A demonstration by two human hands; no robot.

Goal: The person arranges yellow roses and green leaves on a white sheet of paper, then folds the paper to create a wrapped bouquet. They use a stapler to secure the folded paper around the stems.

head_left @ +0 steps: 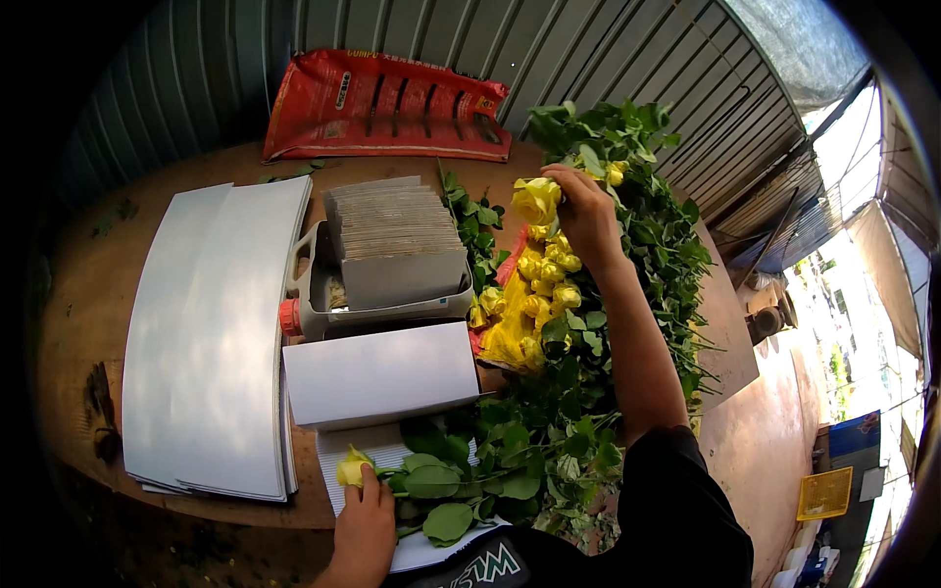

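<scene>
My left hand [365, 529] is closed on the stem of a yellow rose [353, 466], just below its bloom. That rose's leafy stem lies to the right across a white corrugated sheet [336, 470] near my body. At the far right of the table my right hand [588, 218] grips another yellow rose [536, 200] close behind the flower head. Below that hand lies a pile of yellow roses [549, 265] with green leaves and stems [655, 235] pointing right. Yellow netting [505, 331] lies among the blooms.
Large white sheets [201, 333] are stacked at the left. A cut-open plastic jug [392, 312] with a red cap holds upright cardboard pieces [402, 279]. In front stands a white folded card [382, 374]. A red bag [387, 108] leans on the metal wall [431, 29].
</scene>
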